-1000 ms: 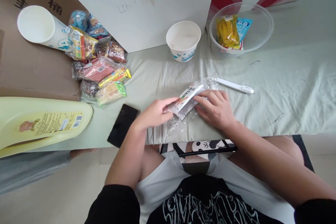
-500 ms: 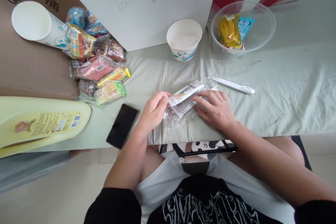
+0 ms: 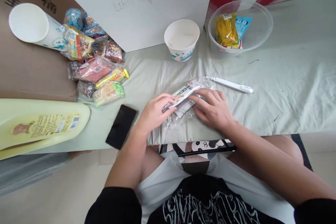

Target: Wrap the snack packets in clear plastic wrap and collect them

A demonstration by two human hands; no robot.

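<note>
A white snack packet (image 3: 187, 91) with printed lettering lies aslant over a silvery packet (image 3: 184, 107), both on a crinkled clear plastic wrapper (image 3: 172, 122). My left hand (image 3: 156, 111) grips the left end of the white packet, thumb on the near side and fingers on the far side. From the right, my right hand (image 3: 214, 108) has its bent fingers on the packet's near edge, over the silvery one. Its thumb is tucked low beside the wrapper. A white utility knife (image 3: 231, 84) lies just beyond my right hand. A black phone (image 3: 121, 126) rests left of my left wrist.
Behind the packets stands a paper bowl (image 3: 181, 36); right of it, a clear plastic bowl (image 3: 258, 43) holds yellow and blue packets. Several wrapped snacks (image 3: 97, 68) pile up at left near a paper cup (image 3: 28, 22) and a yellow jug (image 3: 44, 122). Boxes (image 3: 136, 10) line the back.
My left hand has gone from pinching the packet's left corner to spreading thumb and fingers around that end. The white packet lies a little flatter. My right hand has barely shifted.
</note>
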